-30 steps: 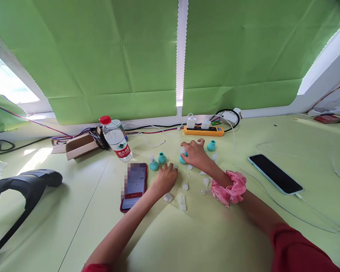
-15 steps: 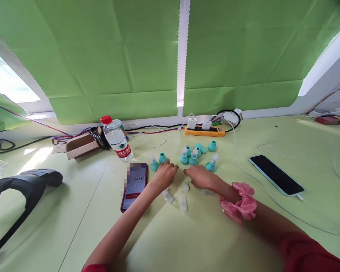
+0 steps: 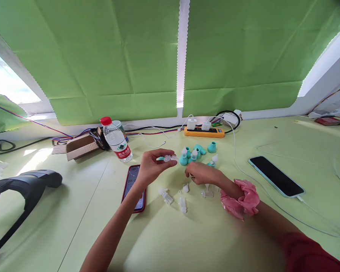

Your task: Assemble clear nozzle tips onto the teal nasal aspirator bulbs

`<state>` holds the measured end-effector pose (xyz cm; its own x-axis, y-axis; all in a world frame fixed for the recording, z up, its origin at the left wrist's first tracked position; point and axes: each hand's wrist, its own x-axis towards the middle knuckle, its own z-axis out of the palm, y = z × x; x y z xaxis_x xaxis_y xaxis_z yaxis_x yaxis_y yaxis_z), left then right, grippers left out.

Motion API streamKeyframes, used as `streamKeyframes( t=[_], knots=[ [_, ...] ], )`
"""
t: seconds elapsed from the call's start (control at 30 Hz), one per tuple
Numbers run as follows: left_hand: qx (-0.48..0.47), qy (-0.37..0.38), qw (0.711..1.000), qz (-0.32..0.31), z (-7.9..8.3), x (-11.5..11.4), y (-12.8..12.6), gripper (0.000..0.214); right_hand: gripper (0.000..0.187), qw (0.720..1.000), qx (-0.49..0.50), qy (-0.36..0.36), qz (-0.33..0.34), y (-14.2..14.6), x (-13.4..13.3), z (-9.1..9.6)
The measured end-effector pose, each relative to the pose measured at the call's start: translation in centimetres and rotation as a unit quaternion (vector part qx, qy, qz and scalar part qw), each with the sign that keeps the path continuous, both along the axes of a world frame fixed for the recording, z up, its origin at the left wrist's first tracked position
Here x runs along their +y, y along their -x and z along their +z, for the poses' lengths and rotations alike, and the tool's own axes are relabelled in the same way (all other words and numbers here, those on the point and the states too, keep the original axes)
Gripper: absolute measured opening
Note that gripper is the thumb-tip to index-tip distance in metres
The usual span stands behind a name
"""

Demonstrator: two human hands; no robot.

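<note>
My left hand (image 3: pixel 153 168) pinches a clear plastic nozzle (image 3: pixel 170 158) between thumb and fingers, its tip pointing right. A bit of teal shows beside it inside the grip; I cannot tell whether it is joined on. My right hand (image 3: pixel 205 173) is curled just in front of the teal bulbs, and what its fingertips hold is too small to make out. Several teal rubber bulbs (image 3: pixel 183 160) stand beyond the hands, some topped with translucent tips. Nearer me lie loose clear plastic pieces: a tube (image 3: pixel 183 204), an angled piece (image 3: pixel 167 197), a small tip (image 3: pixel 186 187) and another piece (image 3: pixel 207 193).
A phone showing a timer (image 3: pixel 140 202) lies partly under my left forearm. Behind stand a water bottle (image 3: pixel 117 141), an open cardboard box (image 3: pixel 82 145) and an orange power strip (image 3: pixel 204 132). A charging phone (image 3: pixel 276 176) with its white cable lies right, a black stand (image 3: pixel 31 189) left.
My left hand has lifted and turned, and now shows the clear nozzle in its fingers. My right hand has shifted slightly and remains curled near the bulbs.
</note>
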<state>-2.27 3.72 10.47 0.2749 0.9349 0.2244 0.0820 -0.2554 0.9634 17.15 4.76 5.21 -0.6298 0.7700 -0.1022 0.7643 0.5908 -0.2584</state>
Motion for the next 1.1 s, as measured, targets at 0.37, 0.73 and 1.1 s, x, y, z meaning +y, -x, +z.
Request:
streamKeyframes(
  t=[0.37, 0.73, 1.1],
  knots=[
    [-0.082, 0.033, 0.995, -0.043, 2.0, -3.2, -0.6, 0.021, 0.005, 0.878, 0.463, -0.108, -0.057, -0.1, -4.8, 7.6],
    [-0.04, -0.048, 0.996, -0.056, 2.4, -4.9, -1.0, 0.026, 0.019, 0.816, 0.561, -0.139, 0.009, 1.4, -6.6, 7.5],
    [-0.036, -0.06, 0.996, -0.051, 2.6, -5.0, -1.0, 0.027, 0.017, 0.829, 0.507, -0.232, 0.032, 1.2, -6.6, 7.6]
  ],
)
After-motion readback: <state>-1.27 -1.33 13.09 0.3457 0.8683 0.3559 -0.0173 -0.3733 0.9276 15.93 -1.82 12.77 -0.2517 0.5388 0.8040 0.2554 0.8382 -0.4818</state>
